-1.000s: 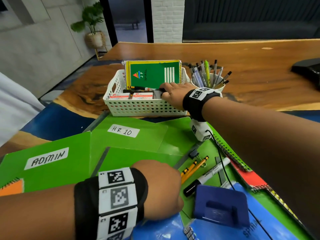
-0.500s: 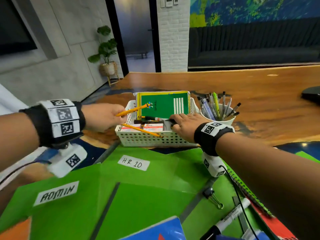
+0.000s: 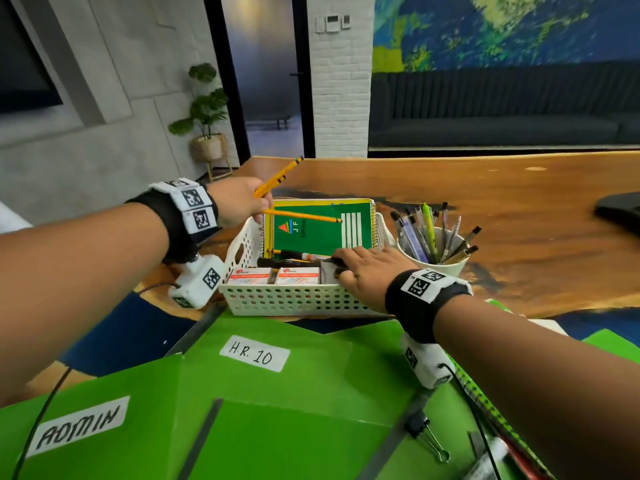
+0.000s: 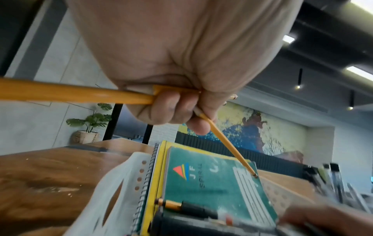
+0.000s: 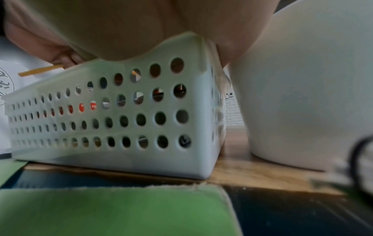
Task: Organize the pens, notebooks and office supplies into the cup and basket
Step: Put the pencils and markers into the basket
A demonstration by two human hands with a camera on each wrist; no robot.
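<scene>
My left hand [image 3: 239, 206] grips three yellow pencils [image 3: 301, 215] above the back left of the white perforated basket [image 3: 294, 301]. Two point up and right; one lies across the green spiral notebook [image 3: 322, 233] that stands in the basket. In the left wrist view the curled fingers [image 4: 177, 108] hold the pencils [image 4: 70, 94] over the notebook [image 4: 212, 183]. My right hand [image 3: 360, 271] rests on the basket's right front corner, its fingers lying over a black marker inside. The white cup [image 3: 446, 268], full of pens, stands just right of the basket.
Green folders labelled H.R. 10 [image 3: 256, 355] and ADMIN [image 3: 79, 427] cover the near table. A binder clip [image 3: 426, 434] and a marker [image 3: 485, 459] lie at the lower right. Two small red-and-white boxes [image 3: 273, 275] sit in the basket's front. Bare wood lies behind the cup.
My left hand lifted the pencils off the near table and carried them up and forward to the basket's back left. The right hand stayed on the basket. The head view tilted up.
</scene>
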